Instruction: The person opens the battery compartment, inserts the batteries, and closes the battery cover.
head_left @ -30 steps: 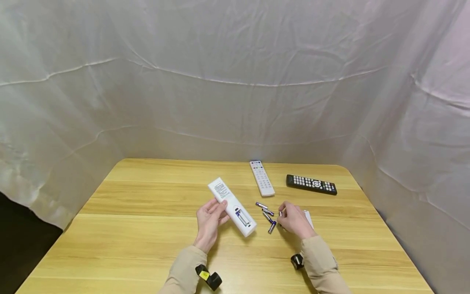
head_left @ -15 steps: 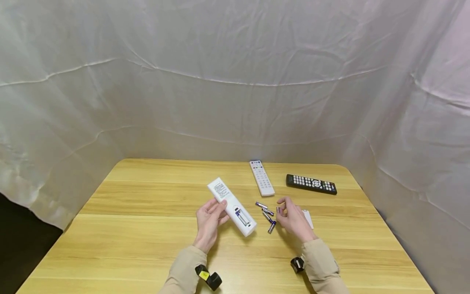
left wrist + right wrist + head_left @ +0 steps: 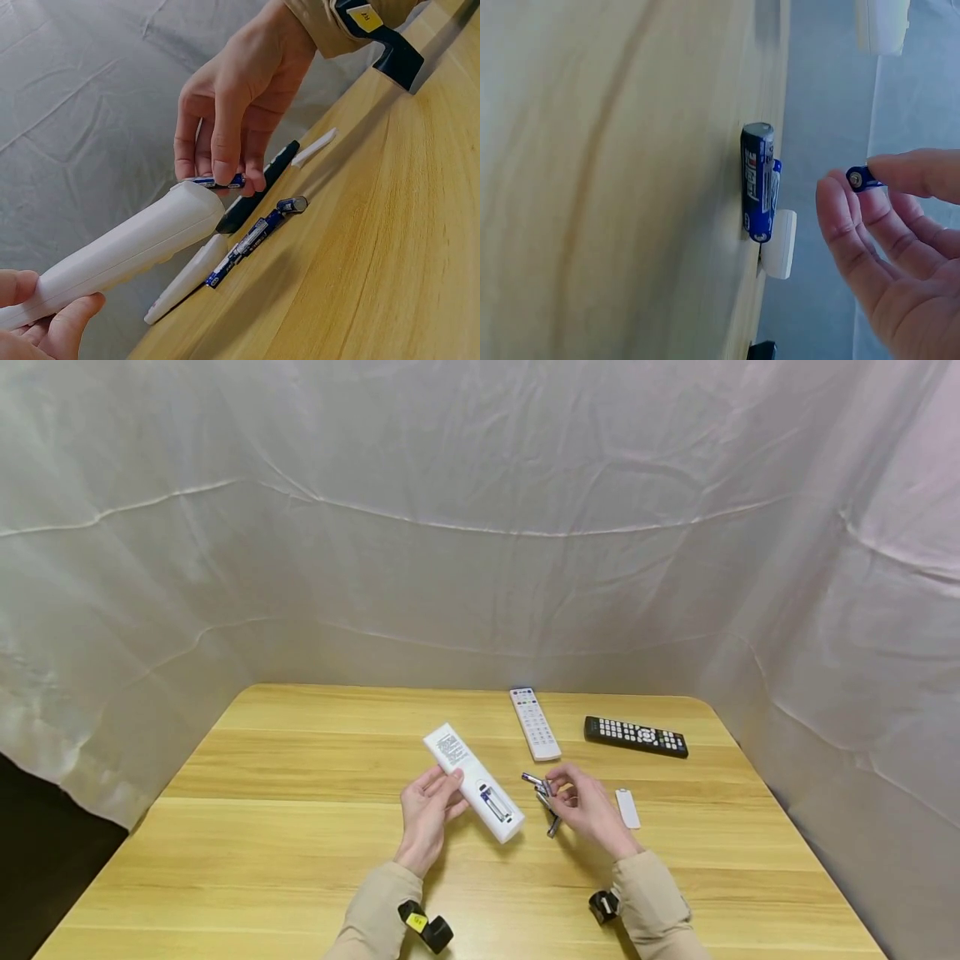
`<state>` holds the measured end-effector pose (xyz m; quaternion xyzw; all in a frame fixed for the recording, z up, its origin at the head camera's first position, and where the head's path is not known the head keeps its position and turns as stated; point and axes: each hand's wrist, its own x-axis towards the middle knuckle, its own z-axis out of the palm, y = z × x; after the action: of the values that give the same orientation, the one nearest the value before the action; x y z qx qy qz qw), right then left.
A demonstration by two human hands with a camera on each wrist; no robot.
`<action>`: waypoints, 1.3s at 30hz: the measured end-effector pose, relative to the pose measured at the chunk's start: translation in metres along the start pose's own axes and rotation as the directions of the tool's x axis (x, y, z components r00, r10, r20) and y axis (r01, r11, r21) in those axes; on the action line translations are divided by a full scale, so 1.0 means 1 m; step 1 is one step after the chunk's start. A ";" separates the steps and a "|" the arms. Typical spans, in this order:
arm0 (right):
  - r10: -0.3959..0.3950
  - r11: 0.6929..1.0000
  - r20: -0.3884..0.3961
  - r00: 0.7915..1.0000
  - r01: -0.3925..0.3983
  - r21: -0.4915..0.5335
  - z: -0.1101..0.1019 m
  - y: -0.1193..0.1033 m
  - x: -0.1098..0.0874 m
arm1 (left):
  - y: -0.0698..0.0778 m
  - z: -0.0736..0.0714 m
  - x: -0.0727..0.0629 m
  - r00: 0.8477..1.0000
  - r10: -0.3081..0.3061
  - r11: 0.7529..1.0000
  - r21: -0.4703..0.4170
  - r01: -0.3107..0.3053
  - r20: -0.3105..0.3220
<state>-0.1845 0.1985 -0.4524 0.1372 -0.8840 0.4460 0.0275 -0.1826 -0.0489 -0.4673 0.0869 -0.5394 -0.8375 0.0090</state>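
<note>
Head view, left hand: gripping the held remote along one side, with thumb across its back and fingers curled beneath.
Held remote: white, raised above the wooden table, slanting from far left to near right, with back turned up and printed text toward the far end.
Battery compartment: uncovered, at the near end of the held remote; at least one battery visible inside, exact fill too small to tell.
Right hand: pinching one held battery between thumb and fingertips, with remaining fingers bent; in the air, over the loose batteries.
Held battery: blue, with one end facing the camera in the right wrist view; apart from the held remote in the head view.
Loose batteries: blue and silver, lying close together on the table between both hands; partly covered by the right hand in the head view, so exact count uncertain.
Cover piece: white, flat, on the table just right of the right hand.
White remote: on the table beyond the loose batteries, with buttons up.
Black remote: right of the white remote, apart from it, with buttons up.
Backdrop: pale, creased fabric behind the table.
</note>
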 end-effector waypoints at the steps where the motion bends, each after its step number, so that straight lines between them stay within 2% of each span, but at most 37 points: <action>1: -0.014 1.000 0.006 1.000 0.014 0.002 0.001 0.000 0.000 | 0.000 0.000 0.000 1.000 0.001 1.000 -0.002 -0.001 0.002; 14: -0.117 0.993 0.000 0.993 0.117 -0.004 0.005 0.001 0.001 | 0.000 0.000 0.000 1.000 0.004 1.000 -0.013 -0.004 0.001; 20: -0.171 0.984 -0.013 0.985 0.172 0.037 0.006 0.001 0.000 | 0.000 0.000 0.000 1.000 0.000 1.000 -0.011 0.000 -0.005; 30: -0.254 0.966 -0.054 0.966 0.256 0.043 0.006 -0.004 -0.001 | 0.000 0.000 -0.001 1.000 0.011 1.000 -0.018 -0.010 0.009; 34: -0.313 0.950 -0.060 0.948 0.314 0.009 0.007 -0.007 -0.002 | -0.001 0.000 -0.001 1.000 0.016 1.000 -0.018 -0.015 0.011; 39: -0.415 0.910 -0.076 0.907 0.415 -0.013 0.009 -0.011 -0.002 | -0.001 0.000 -0.001 1.000 0.010 1.000 -0.019 -0.010 0.004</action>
<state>-0.1789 0.1852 -0.4495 0.3048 -0.8322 0.4363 0.1555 -0.1819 -0.0486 -0.4684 0.0825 -0.5320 -0.8426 0.0130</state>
